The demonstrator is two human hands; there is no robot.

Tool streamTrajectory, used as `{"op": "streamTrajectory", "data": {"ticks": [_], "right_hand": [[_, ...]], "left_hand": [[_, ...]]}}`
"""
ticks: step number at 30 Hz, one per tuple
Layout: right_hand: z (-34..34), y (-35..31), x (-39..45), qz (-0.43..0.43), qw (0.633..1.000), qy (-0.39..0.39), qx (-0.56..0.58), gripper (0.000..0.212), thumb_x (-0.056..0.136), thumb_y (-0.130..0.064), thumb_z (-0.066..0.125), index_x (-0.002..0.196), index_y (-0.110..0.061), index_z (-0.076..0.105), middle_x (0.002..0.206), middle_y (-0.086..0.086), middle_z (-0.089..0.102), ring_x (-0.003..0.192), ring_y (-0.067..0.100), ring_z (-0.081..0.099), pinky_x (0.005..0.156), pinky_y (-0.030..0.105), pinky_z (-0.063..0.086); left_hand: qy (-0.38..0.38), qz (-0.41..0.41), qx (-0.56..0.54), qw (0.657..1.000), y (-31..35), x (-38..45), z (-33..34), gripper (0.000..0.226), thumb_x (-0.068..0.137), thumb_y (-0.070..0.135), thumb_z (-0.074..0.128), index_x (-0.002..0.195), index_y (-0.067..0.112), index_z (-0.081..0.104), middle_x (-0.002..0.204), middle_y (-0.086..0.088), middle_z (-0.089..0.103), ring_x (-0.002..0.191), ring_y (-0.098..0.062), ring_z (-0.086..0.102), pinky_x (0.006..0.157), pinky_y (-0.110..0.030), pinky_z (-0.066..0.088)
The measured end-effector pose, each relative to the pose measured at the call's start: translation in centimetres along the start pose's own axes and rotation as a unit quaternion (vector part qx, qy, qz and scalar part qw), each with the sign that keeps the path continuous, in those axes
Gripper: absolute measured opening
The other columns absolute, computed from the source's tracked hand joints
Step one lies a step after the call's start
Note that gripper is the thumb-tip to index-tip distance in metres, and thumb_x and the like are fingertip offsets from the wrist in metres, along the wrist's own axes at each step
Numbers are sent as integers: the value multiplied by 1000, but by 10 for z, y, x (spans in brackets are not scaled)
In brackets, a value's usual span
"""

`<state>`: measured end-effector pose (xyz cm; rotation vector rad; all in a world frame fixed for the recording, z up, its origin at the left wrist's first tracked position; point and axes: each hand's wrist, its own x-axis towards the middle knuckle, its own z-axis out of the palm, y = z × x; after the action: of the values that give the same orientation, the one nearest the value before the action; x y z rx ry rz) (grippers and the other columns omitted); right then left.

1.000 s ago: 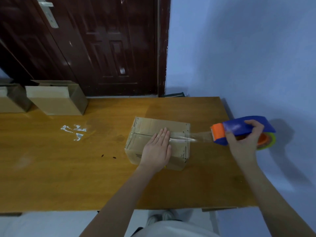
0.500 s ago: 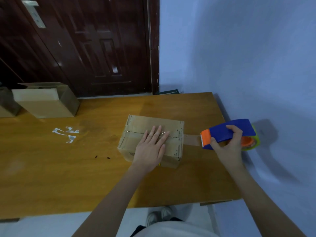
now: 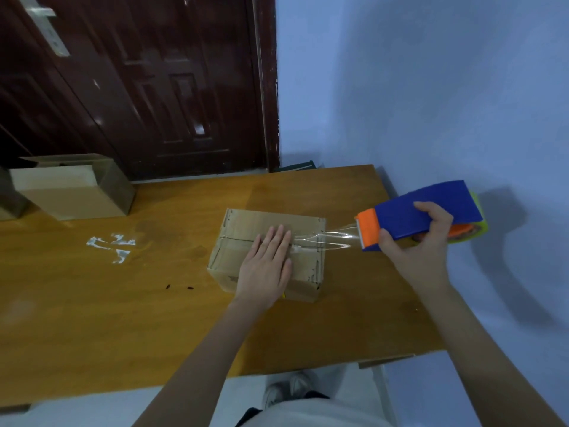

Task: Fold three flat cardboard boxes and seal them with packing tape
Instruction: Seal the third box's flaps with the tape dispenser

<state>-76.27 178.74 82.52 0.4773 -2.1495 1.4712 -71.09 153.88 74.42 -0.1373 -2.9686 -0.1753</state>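
A folded cardboard box (image 3: 261,224) lies on the wooden table (image 3: 123,303), near its right end. My left hand (image 3: 266,265) rests flat on the box's top with its fingers together, pressing along the centre seam. My right hand (image 3: 415,241) grips a blue and orange tape dispenser (image 3: 421,212), held in the air to the right of the box. A strip of clear tape (image 3: 335,238) stretches from the dispenser's orange mouth to the box top, just in front of my left fingertips.
An open-topped cardboard box (image 3: 74,192) stands at the table's back left, with the edge of another box (image 3: 7,195) at the frame's left border. White scraps (image 3: 110,245) lie mid-table. A dark door is behind, a blue wall at the right. Shoes (image 3: 286,389) show below the table's front edge.
My right hand has lifted the dispenser up and away to the right, so the tape strip is longer and raised again. My left hand stays pressed on the box.
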Motion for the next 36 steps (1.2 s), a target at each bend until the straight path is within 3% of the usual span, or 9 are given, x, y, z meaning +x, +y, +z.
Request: {"op": "streamTrajectory", "data": {"ticks": [6,10,11,14,16,18,24,29,36], "right_hand": [[-8,20,-22,40,998,-25,-29,92,70,5,78,112,-63,33,109,-23,42,91,-10,55,67,6,47],[-9,22,-19,12,997,-45,-57,79,66,7,80,114,-40,38,105,-13,46,87,1,57,66,7,47],[-10,21,-18,6,996,-52,-71,74,66,6,80,117,-29,40,105,-5,49,85,6,57,66,11,49],[-10,13,-14,-31,988,-84,-128,64,65,2,82,117,-4,45,104,21,54,85,31,59,61,45,56],[-10,9,-13,-92,974,-89,-186,63,65,-4,80,115,-6,42,100,28,55,83,39,59,54,46,54],[-9,11,-13,-115,965,-87,-218,68,63,-1,82,115,-11,40,99,29,55,81,41,59,53,44,53],[0,24,-21,98,986,-27,-133,63,73,-6,77,123,-11,41,103,2,50,89,21,57,68,34,50],[5,39,-28,173,981,75,-37,56,78,1,70,120,-16,37,98,-17,45,83,-17,54,62,2,42],[20,58,-42,212,974,35,-69,56,79,-7,71,124,-14,38,97,-8,50,82,0,56,67,18,43]], "left_hand": [[-16,3,7,1000,-1,3,1,62,95,42,-5,150,18,10,158,-2,11,144,-11,-3,118,-30,-6],[-20,-2,3,1000,-2,5,1,62,94,42,-5,149,15,5,158,-2,12,142,-7,-6,117,-28,-7],[-20,-2,1,1000,-1,5,1,62,95,42,-4,149,14,6,157,-2,13,142,-7,-5,117,-28,-6],[-21,0,-1,1000,-1,5,1,62,96,41,-2,149,12,9,157,-3,13,143,-8,-3,118,-28,-5],[-23,2,3,1000,-1,5,0,64,94,42,-5,150,13,10,158,-2,12,144,-9,-1,118,-29,-5],[-21,6,3,1000,-1,4,0,63,94,42,-5,150,16,9,158,-2,12,145,-11,1,119,-29,-4],[-44,25,-4,999,-4,4,1,52,93,48,-11,144,45,-7,158,-3,-2,146,-18,-5,119,-33,-4],[-55,39,1,998,-5,6,1,55,90,58,-16,142,50,-4,158,-7,-4,146,-20,-8,119,-36,-2],[-61,34,11,998,-5,7,2,56,90,58,-14,144,48,-2,158,-6,-5,146,-20,-8,119,-35,-5]]}}
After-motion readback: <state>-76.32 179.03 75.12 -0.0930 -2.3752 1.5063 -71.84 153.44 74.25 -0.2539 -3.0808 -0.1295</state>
